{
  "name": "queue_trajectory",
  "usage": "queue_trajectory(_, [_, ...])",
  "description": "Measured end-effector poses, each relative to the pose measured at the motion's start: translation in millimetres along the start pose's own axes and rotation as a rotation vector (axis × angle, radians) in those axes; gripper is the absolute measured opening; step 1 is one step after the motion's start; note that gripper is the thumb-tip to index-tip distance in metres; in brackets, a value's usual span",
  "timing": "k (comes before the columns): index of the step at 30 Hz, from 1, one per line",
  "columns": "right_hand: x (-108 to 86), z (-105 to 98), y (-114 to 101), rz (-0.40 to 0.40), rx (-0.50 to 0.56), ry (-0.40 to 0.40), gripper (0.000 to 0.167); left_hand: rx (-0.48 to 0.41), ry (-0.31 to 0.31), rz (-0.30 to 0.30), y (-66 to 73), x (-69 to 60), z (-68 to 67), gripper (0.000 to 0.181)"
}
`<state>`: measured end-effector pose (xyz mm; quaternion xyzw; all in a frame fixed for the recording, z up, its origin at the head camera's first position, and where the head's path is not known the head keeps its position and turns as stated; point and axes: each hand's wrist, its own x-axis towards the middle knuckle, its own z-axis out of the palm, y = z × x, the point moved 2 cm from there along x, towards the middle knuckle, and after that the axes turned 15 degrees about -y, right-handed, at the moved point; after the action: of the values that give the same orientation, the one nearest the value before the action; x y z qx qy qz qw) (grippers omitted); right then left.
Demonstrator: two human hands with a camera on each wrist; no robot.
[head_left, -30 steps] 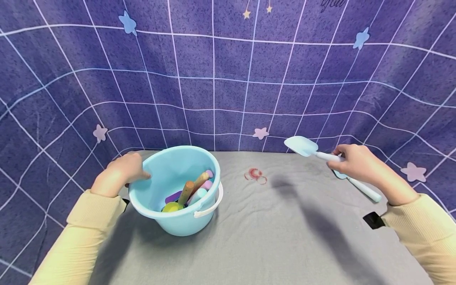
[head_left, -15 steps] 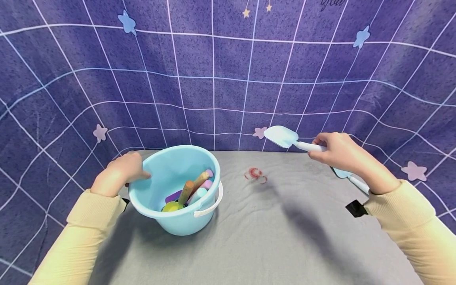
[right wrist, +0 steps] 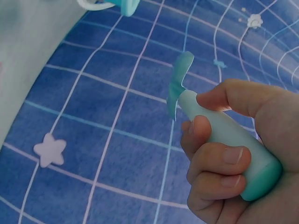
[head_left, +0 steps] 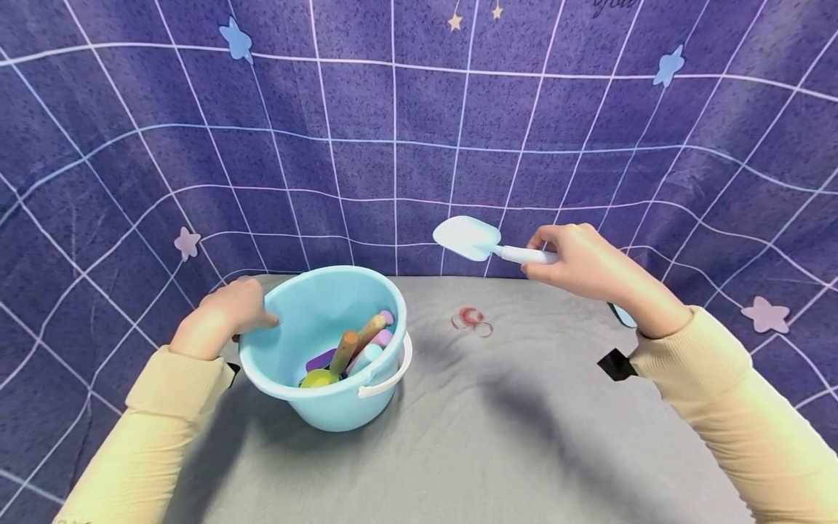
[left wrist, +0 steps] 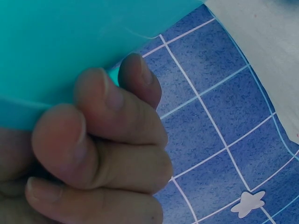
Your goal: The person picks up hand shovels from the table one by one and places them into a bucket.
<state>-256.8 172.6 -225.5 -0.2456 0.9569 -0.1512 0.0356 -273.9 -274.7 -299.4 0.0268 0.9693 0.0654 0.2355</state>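
Observation:
My left hand [head_left: 225, 313] grips the left rim of a light blue bucket [head_left: 340, 411]; in the left wrist view its fingers [left wrist: 126, 116] curl against the outside wall. Inside the bucket lie a wooden-handled tool [head_left: 343, 353], a yellow-green piece [head_left: 319, 378], a purple piece [head_left: 319, 362] and several other handles, partly hidden by the wall. My right hand [head_left: 576, 258] holds a small hand trowel [head_left: 468, 238] by its pale handle, raised above the grey surface, blade pointing left toward the bucket. In the right wrist view the fingers wrap the handle [right wrist: 233, 140].
A second light blue tool [head_left: 622, 314] lies on the grey cloth [head_left: 458, 451] at the right, mostly behind my right forearm. The bucket's white handle [head_left: 386, 382] hangs on its right side. Reddish marks [head_left: 471, 319] are on the cloth. A purple grid-patterned curtain [head_left: 425, 167] stands behind.
My right hand has moved left and slightly up with the trowel, away from the second tool and closer to the bucket. My left hand and the bucket have stayed in place.

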Motion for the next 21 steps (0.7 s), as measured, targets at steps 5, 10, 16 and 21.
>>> queue_trajectory(5, [8.8, -1.5, -16.2, -0.056, 0.003, 0.003, 0.013, -0.004, -0.002, -0.012, 0.6, -0.7, -0.4, 0.033])
queue_trajectory(10, [19.9, 0.5, -29.1, -0.105, -0.017, 0.025, 0.014, -0.004, -0.004, -0.010, 0.4, 0.4, -0.5, 0.033])
queue_trajectory(16, [37.8, 9.3, -45.4, -0.169, -0.041, 0.020, 0.017, -0.006, -0.010, 0.000, -0.7, 1.0, -0.6, 0.033])
queue_trajectory(21, [51.2, 21.3, -59.1, -0.230, -0.046, 0.008, 0.014, -0.009, -0.010, -0.003, -0.4, 0.3, 0.6, 0.033])
